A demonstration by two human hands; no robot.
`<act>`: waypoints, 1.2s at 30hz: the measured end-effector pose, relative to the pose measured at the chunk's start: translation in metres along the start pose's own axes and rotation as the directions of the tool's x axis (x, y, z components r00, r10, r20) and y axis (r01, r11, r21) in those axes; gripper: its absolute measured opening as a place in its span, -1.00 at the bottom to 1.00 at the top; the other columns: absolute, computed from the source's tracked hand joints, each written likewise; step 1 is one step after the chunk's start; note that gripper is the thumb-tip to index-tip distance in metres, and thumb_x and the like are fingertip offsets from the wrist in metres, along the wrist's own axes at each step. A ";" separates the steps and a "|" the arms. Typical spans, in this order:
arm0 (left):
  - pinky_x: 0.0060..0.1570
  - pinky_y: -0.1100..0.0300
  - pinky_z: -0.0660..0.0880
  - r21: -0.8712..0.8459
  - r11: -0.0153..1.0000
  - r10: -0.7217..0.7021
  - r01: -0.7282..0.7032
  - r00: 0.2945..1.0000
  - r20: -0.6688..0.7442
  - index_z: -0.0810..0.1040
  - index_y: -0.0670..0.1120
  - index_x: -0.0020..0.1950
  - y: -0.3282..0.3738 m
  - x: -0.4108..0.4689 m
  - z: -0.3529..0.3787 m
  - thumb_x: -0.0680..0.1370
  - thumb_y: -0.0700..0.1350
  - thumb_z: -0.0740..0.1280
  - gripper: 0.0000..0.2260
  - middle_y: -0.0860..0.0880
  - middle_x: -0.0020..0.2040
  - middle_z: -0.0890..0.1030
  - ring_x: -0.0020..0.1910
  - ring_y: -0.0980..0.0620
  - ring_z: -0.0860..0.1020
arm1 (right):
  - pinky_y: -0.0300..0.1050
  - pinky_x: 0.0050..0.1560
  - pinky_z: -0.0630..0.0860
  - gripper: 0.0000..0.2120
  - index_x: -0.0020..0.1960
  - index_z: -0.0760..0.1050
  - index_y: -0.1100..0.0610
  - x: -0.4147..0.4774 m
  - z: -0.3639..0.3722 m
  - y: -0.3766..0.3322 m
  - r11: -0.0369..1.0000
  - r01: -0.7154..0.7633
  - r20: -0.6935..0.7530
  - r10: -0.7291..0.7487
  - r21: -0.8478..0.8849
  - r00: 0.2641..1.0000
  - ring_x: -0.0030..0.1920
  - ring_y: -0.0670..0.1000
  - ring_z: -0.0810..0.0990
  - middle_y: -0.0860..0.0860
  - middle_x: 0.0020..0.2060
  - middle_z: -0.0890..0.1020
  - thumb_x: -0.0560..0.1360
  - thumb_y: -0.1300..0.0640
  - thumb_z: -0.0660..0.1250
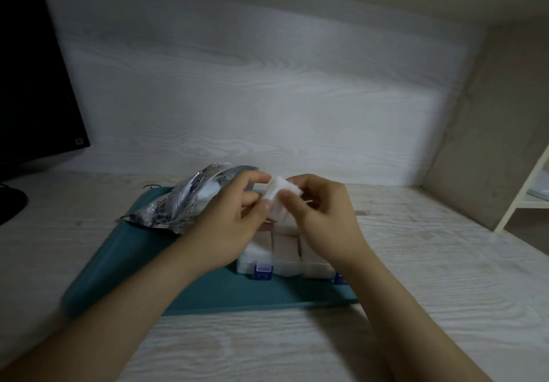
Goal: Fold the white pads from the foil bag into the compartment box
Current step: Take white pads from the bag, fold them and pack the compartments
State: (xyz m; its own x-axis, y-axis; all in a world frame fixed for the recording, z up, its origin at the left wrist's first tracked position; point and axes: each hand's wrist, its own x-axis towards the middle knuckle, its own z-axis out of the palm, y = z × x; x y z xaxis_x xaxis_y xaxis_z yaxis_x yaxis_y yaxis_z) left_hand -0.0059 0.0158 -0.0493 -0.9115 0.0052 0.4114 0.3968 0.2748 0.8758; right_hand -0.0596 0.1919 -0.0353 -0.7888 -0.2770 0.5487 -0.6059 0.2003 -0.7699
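A white pad [280, 195] is held above the compartment box, pinched between my left hand [234, 221] and my right hand [323, 218]; the pad is bent between the fingertips of both. The clear compartment box [285, 252] with blue latches lies on a teal tray [154, 268], partly hidden under my hands. White pads show in its front left compartment. The crumpled foil bag [178, 200] lies open on the tray's back left, with white pads visible in its mouth.
A black monitor [32, 78] and its base stand at the far left on the pale wooden desk [430, 277]. A white wood-grain wall rises behind. A white shelf frame [525, 191] is at the right edge.
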 end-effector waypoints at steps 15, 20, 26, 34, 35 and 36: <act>-0.31 0.31 0.36 0.596 0.779 0.147 -0.194 0.981 0.128 0.44 0.05 -0.11 -0.007 -0.005 -0.003 0.47 -0.36 0.26 -0.72 0.12 -0.21 0.59 -0.25 0.18 0.51 | -0.29 -0.42 0.41 -0.86 -0.07 0.60 -0.02 -0.001 -0.016 0.001 0.951 -0.059 0.221 0.130 -0.304 0.966 -0.50 -0.13 0.47 -0.03 -0.46 0.61 0.50 0.22 0.44; -0.24 0.36 0.36 0.606 0.761 0.177 -0.233 0.972 0.152 0.48 0.05 -0.10 -0.009 -0.004 -0.002 0.48 -0.35 0.27 -0.73 0.13 -0.18 0.57 -0.19 0.19 0.50 | -0.29 -0.40 0.36 -0.88 -0.14 0.59 -0.04 -0.003 -0.012 0.004 0.892 0.015 0.237 0.104 -0.453 0.966 -0.51 -0.15 0.48 -0.19 -0.55 0.54 0.46 0.16 0.48; -0.15 0.45 0.33 0.615 0.739 0.210 -0.275 0.961 0.178 0.62 0.06 -0.10 -0.011 -0.004 -0.001 0.51 -0.33 0.29 -0.72 0.18 -0.18 0.57 -0.12 0.26 0.51 | -0.23 -0.35 0.41 -0.86 -0.23 0.57 -0.07 -0.005 -0.009 0.007 0.818 0.089 0.219 0.045 -0.568 0.975 -0.42 -0.16 0.55 -0.16 -0.52 0.57 0.42 -0.01 0.53; -0.14 0.46 0.33 0.628 0.729 0.196 -0.273 0.962 0.190 0.70 0.07 -0.11 -0.012 -0.003 -0.004 0.51 -0.31 0.30 -0.71 0.22 -0.21 0.53 -0.10 0.26 0.51 | -0.15 -0.29 0.48 -0.80 -0.12 0.69 -0.17 -0.007 -0.011 0.001 0.674 0.198 0.248 -0.023 -0.712 0.969 -0.23 -0.10 0.56 -0.18 -0.38 0.54 0.45 -0.28 0.44; -0.12 0.47 0.33 0.630 0.727 0.196 -0.273 0.962 0.191 0.70 0.06 -0.10 -0.012 -0.003 -0.004 0.51 -0.30 0.30 -0.71 0.23 -0.20 0.53 -0.09 0.26 0.51 | -0.14 -0.29 0.43 -0.78 -0.11 0.70 -0.17 -0.007 -0.011 0.001 0.660 0.212 0.253 -0.034 -0.721 0.967 -0.22 -0.09 0.53 -0.18 -0.37 0.49 0.46 -0.28 0.43; -0.11 0.46 0.33 0.634 0.722 0.198 -0.276 0.961 0.193 0.70 0.06 -0.10 -0.012 -0.003 -0.004 0.51 -0.28 0.29 -0.72 0.23 -0.20 0.54 -0.09 0.25 0.51 | -0.13 -0.29 0.39 -0.77 -0.11 0.71 -0.15 -0.007 -0.011 0.001 0.646 0.225 0.261 -0.042 -0.729 0.965 -0.21 -0.06 0.52 -0.17 -0.35 0.44 0.48 -0.27 0.41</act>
State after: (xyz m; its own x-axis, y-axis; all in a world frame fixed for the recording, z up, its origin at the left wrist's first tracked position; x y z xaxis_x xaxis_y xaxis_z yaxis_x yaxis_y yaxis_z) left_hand -0.0080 0.0090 -0.0603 -0.8184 0.2448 0.5198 0.4692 0.8070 0.3587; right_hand -0.0559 0.2043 -0.0367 -0.7083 -0.5206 0.4768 -0.6445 0.7524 -0.1360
